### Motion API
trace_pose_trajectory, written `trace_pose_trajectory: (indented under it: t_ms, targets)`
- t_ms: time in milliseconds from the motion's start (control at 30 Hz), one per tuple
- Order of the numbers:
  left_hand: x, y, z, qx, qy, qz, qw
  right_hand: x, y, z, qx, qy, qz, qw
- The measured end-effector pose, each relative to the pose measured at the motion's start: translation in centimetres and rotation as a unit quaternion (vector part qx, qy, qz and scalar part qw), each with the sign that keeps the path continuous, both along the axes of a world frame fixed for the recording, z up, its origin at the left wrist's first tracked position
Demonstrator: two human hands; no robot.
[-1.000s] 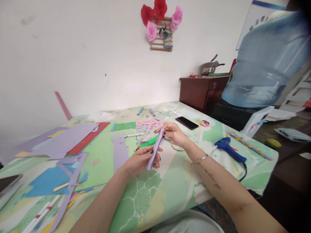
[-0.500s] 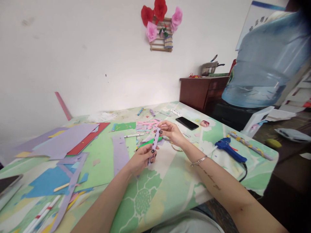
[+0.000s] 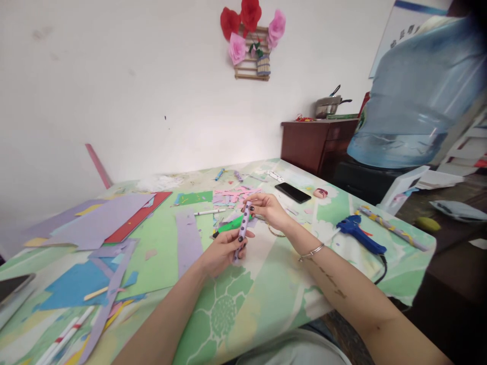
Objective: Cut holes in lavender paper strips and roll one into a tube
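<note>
A slim lilac paper tube with dark dots (image 3: pixel 244 223) is held upright and slightly tilted between my hands, above the table. My left hand (image 3: pixel 225 246) grips its lower part, thumb and fingers closed round it. The thumb and fingers of my right hand (image 3: pixel 265 209) pinch it near the top end. Just behind the tube lies a green tool with a dark tip (image 3: pixel 232 224), partly covered by my hands. Pink paper scraps (image 3: pixel 232 195) are spread beyond my right hand, and a white marker (image 3: pixel 210 212) rests to the left of them.
A blue glue gun (image 3: pixel 361 235) and a decorated lilac stick (image 3: pixel 391 228) lie at the right. Farther back is a black phone (image 3: pixel 292 192). Coloured paper sheets (image 3: pixel 102 218) cover the left side. A large water bottle (image 3: pixel 411 96) stands beyond the table's right edge.
The tube has turned slightly in my fingers, so its row of dark dots shows more plainly. Both hands stay in nearly the same place, still holding it.
</note>
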State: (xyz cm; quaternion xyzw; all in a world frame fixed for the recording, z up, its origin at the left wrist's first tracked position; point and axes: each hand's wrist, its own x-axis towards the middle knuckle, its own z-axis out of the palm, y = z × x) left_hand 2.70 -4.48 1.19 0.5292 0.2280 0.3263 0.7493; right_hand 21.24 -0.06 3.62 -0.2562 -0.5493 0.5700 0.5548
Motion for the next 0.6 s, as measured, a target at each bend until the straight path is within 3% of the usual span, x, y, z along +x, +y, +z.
trace_pose_trajectory:
  t_ms: [300, 600]
  targets:
    - [-0.24, 0.21, -0.65, 0.001, -0.018, -0.056, 0.998, 0.05, 0.04, -0.09, 0.02, -0.004, 0.029, 0.999]
    - [-0.24, -0.43, -0.18, -0.045, -0.033, -0.086, 0.995, -0.02, -0.12, -0.08, 0.029, 0.006, 0.048, 0.998]
